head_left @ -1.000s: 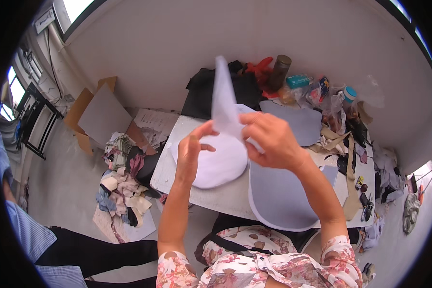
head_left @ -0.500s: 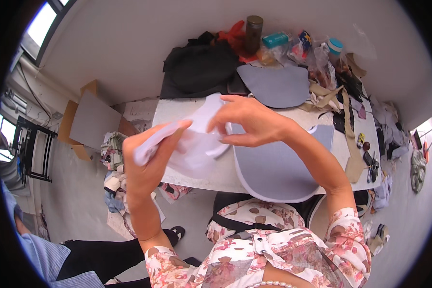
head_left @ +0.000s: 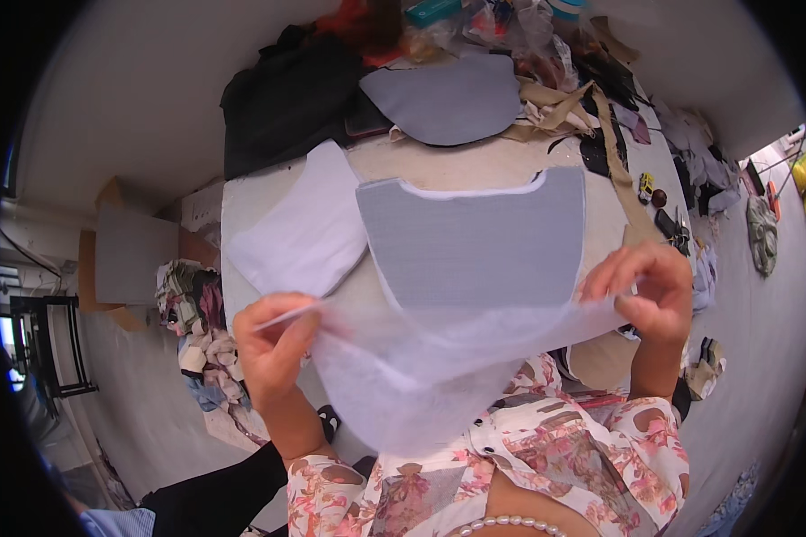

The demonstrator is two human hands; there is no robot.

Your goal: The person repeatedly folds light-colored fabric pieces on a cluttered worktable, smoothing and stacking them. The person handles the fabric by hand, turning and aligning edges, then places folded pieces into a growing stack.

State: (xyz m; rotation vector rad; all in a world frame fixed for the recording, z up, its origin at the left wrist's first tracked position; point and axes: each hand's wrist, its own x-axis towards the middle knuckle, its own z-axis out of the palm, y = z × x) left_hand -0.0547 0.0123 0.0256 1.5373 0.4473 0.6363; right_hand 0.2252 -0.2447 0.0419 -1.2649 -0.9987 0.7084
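A thin, see-through white sheet of fabric (head_left: 412, 394) hangs between my hands, sagging in front of my body. My left hand (head_left: 282, 345) pinches one upper corner between thumb and fingers. The opposite corner is in the grip of my right hand (head_left: 647, 291). Behind the sheet, a grey fabric panel (head_left: 484, 242) with a scooped, white-edged neckline lies flat on the table; its near edge is hidden by the sheet. To its left rests a white cut piece (head_left: 300, 224) with a curved outline.
A second grey panel (head_left: 452, 98) and black fabric (head_left: 287, 112) lie toward the back of the table (head_left: 251, 197). Beige strips (head_left: 620, 161) and scissors (head_left: 679, 237) are on the right. Cloth scraps (head_left: 192, 304) pile up at the left. A person's dark-trousered leg (head_left: 215, 474) extends in at lower left.
My hands have spread apart and come nearer my body, stretching the white sheet between them. The white piece left on the table is now uncovered. My view has tilted down and shifted right.
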